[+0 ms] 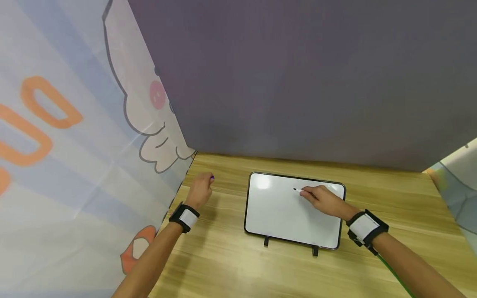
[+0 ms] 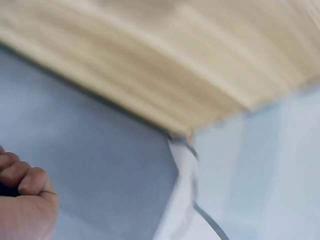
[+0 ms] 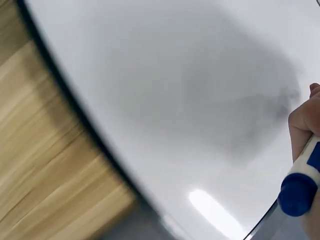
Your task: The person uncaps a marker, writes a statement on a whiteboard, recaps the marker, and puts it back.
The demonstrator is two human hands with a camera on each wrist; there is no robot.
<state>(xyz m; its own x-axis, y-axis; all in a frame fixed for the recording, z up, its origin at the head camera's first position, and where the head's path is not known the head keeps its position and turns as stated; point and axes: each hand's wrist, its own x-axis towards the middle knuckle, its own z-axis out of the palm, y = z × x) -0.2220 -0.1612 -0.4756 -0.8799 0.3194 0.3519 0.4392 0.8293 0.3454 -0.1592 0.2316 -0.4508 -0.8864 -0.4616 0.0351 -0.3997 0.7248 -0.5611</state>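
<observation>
A whiteboard [image 1: 277, 207] with a black frame and two black feet stands on the wooden table, its surface showing no marks. Over its upper right part, my right hand [image 1: 322, 200] pinches a white marker [image 3: 305, 165] with a blue end. The marker's dark tip points left in the head view; whether it touches the board I cannot tell. My left hand [image 1: 200, 191] is off to the board's left, fingers curled. Between thumb and finger it holds a small blue-purple piece [image 1: 212, 178] that looks like the marker's cap. The left wrist view hides that piece.
A grey panel [image 1: 298, 82] rises along the table's far edge. A printed cloth [image 1: 93, 165] hangs on the left, close to my left arm, and another cloth [image 1: 456, 186] hangs on the right. Bare wooden tabletop [image 1: 231, 265] lies in front of the whiteboard.
</observation>
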